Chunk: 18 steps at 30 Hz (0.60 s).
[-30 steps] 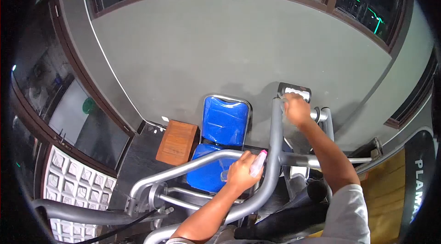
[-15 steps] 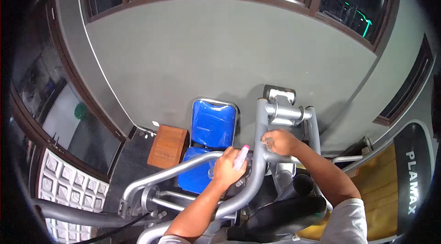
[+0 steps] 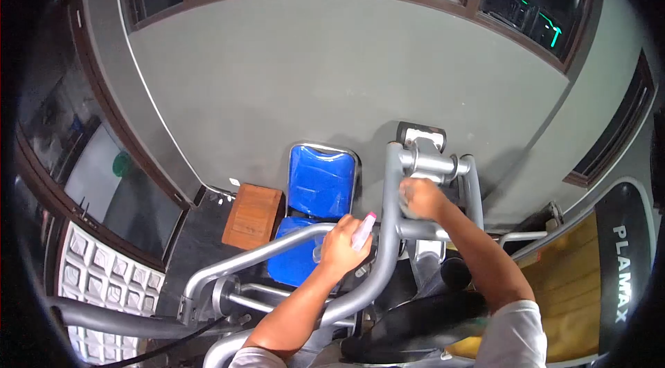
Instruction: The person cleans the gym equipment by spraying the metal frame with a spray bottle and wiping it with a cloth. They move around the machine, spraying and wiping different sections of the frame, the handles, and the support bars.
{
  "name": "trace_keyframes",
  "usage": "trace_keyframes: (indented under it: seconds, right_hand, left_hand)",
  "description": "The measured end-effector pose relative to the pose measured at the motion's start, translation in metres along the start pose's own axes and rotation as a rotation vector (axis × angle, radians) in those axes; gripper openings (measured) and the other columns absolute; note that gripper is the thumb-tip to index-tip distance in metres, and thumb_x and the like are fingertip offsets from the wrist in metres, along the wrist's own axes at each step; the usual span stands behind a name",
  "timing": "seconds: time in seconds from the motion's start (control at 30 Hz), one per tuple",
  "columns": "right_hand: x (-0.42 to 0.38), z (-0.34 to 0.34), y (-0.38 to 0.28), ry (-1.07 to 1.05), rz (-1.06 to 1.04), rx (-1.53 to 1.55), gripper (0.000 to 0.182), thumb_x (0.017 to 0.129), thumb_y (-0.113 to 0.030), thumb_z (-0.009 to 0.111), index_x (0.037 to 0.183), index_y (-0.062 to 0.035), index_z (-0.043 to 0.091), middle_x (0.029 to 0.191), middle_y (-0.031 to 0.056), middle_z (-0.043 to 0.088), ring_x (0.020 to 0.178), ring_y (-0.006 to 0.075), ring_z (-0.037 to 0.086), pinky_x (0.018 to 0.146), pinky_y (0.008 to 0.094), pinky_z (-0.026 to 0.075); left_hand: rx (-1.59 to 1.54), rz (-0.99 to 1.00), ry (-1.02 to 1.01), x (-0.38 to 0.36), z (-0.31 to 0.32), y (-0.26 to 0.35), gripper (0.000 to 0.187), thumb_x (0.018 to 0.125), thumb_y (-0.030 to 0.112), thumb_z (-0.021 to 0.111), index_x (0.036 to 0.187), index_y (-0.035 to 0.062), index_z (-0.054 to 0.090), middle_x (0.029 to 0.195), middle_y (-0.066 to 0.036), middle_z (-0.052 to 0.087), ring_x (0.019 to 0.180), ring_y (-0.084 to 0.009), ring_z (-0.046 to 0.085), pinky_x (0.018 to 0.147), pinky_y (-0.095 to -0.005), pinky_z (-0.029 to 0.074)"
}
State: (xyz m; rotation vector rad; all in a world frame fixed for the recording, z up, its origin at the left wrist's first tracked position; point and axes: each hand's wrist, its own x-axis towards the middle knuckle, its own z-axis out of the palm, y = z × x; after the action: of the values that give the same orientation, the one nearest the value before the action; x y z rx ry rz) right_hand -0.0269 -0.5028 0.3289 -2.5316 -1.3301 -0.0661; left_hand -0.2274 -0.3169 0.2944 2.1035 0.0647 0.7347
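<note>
My left hand (image 3: pixel 341 247) is closed around a clear spray bottle (image 3: pixel 361 232) with a pink tip. Part of the bottle is hidden by the fingers. It is held above the curved silver tubes of a gym machine (image 3: pixel 383 278). My right hand (image 3: pixel 424 198) is closed and slightly blurred, against the machine's upright silver tube (image 3: pixel 393 181). A greyish, cloth-like wad (image 3: pixel 404 210) shows under its fingers, mostly covered by the hand.
A blue chair (image 3: pixel 320 181) and a brown wooden box (image 3: pixel 253 217) stand by the grey wall (image 3: pixel 332 77). Black padding (image 3: pixel 415 326) lies below my arms. A yellow and black panel (image 3: pixel 571 278) marked PLAMAX is at the right. A glass door (image 3: pixel 111 160) is at the left.
My right hand has moved up along the upright tube, away from the crossbar. My left hand with the spray bottle has stayed nearly in place.
</note>
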Motion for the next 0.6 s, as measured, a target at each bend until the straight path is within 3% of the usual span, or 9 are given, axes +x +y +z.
trace_keyframes:
  seconds: [0.03,0.13,0.17,0.23,0.3,0.4,0.43,0.53,0.6]
  right_hand:
    - [-0.014,-0.002,0.002,-0.043,-0.208,0.015,0.018,0.084,-0.012,0.066,0.101,-0.0078,0.071,0.104,0.0156,0.070,0.099,0.0373,0.068,0.087,0.0484,0.056]
    - [-0.041,-0.027,-0.033,0.007,-0.071,0.212,0.019,0.086,-0.013,0.065,0.103,-0.0079,0.070,0.105,0.0157,0.070,0.102,0.0389,0.067,0.089,0.0481,0.055]
    - [-0.036,-0.040,-0.041,-0.073,0.021,0.193,0.020,0.087,-0.012,0.063,0.106,-0.0079,0.069,0.108,0.0157,0.070,0.105,0.0384,0.066,0.092,0.0475,0.054]
    - [-0.011,-0.029,-0.019,0.237,0.011,0.143,0.022,0.087,-0.010,0.062,0.108,-0.0086,0.068,0.108,0.0155,0.070,0.106,0.0384,0.066,0.093,0.0484,0.054]
    - [0.024,-0.034,-0.015,0.356,0.233,0.008,0.029,0.087,-0.009,0.062,0.115,-0.0108,0.067,0.118,0.0171,0.066,0.109,0.0404,0.064,0.093,0.0510,0.055]
    - [0.056,-0.012,0.003,0.438,0.229,-0.009,0.027,0.085,-0.002,0.060,0.110,-0.0041,0.070,0.112,0.0217,0.068,0.103,0.0443,0.064,0.093,0.0487,0.053]
    - [0.057,0.004,0.009,0.206,0.312,0.028,0.026,0.085,-0.001,0.059,0.109,-0.0030,0.070,0.109,0.0233,0.068,0.102,0.0450,0.064,0.092,0.0501,0.053]
    - [0.049,0.021,0.018,0.406,0.145,0.183,0.025,0.084,-0.001,0.059,0.107,-0.0023,0.069,0.108,0.0230,0.068,0.100,0.0449,0.065,0.090,0.0492,0.053]
    - [0.032,0.019,0.019,0.323,0.163,0.254,0.022,0.086,-0.004,0.062,0.107,-0.0027,0.069,0.108,0.0202,0.070,0.103,0.0415,0.067,0.091,0.0444,0.053]
  left_hand:
    - [-0.011,0.016,-0.004,0.001,0.000,0.002,0.009,0.081,0.009,0.070,0.089,0.0044,0.070,0.080,-0.014,0.062,0.067,-0.0330,0.063,0.062,-0.0418,0.051]
    - [-0.057,0.048,0.021,0.003,0.000,0.003,0.009,0.081,0.008,0.071,0.089,0.0042,0.070,0.079,-0.014,0.062,0.065,-0.0319,0.062,0.061,-0.0412,0.050]
    - [-0.052,0.044,0.023,0.002,-0.003,0.005,0.009,0.081,0.008,0.071,0.089,0.0042,0.070,0.078,-0.014,0.061,0.065,-0.0319,0.062,0.061,-0.0413,0.050]
    - [-0.043,0.036,0.029,0.003,-0.005,0.004,0.009,0.080,0.008,0.071,0.089,0.0040,0.070,0.078,-0.014,0.061,0.065,-0.0322,0.062,0.061,-0.0415,0.050]
    - [-0.034,0.021,0.023,0.003,-0.006,0.001,0.009,0.080,0.008,0.071,0.088,0.0037,0.070,0.077,-0.014,0.061,0.065,-0.0328,0.062,0.061,-0.0417,0.050]
    - [0.006,0.050,0.029,0.005,-0.009,-0.006,0.009,0.080,0.007,0.071,0.088,0.0035,0.070,0.078,-0.015,0.061,0.066,-0.0338,0.062,0.061,-0.0424,0.050]
    - [0.003,0.042,0.032,0.007,-0.011,-0.007,0.009,0.080,0.007,0.070,0.088,0.0035,0.070,0.078,-0.015,0.061,0.066,-0.0341,0.062,0.061,-0.0426,0.050]
    - [-0.013,0.016,0.035,0.006,-0.012,-0.006,0.009,0.079,0.007,0.070,0.088,0.0039,0.070,0.078,-0.015,0.061,0.068,-0.0348,0.062,0.062,-0.0432,0.050]
    - [-0.026,0.016,0.034,0.007,-0.010,-0.004,0.010,0.079,0.007,0.070,0.088,0.0044,0.070,0.078,-0.015,0.062,0.069,-0.0350,0.063,0.063,-0.0435,0.051]
